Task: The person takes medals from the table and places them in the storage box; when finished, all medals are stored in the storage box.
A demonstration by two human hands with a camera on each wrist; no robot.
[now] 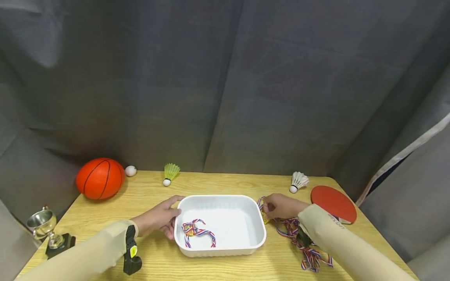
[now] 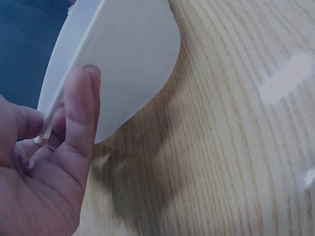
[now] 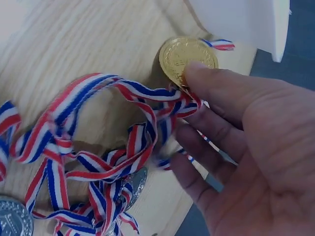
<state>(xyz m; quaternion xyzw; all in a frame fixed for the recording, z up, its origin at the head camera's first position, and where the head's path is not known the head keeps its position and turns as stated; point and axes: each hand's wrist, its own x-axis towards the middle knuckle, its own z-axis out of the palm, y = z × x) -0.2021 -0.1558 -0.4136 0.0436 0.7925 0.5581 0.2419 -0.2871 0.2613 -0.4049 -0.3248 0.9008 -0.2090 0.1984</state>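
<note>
Gold medal (image 3: 187, 58) under right hand (image 3: 246, 142), only in wrist view.

Left hand on the white tray

The left hand (image 2: 44, 182) grips the rim of the white tray (image 2: 133, 54), thumb against its outer wall and fingers curled at the edge; the tray sits on the wooden table (image 2: 226, 147).

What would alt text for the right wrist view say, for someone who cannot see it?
The right hand pinches a gold medal at its edge, on a wooden table beside the corner of a white tray. Its red, white and blue ribbon lies tangled across the wood, with silver medals partly in view at the lower left.
</note>
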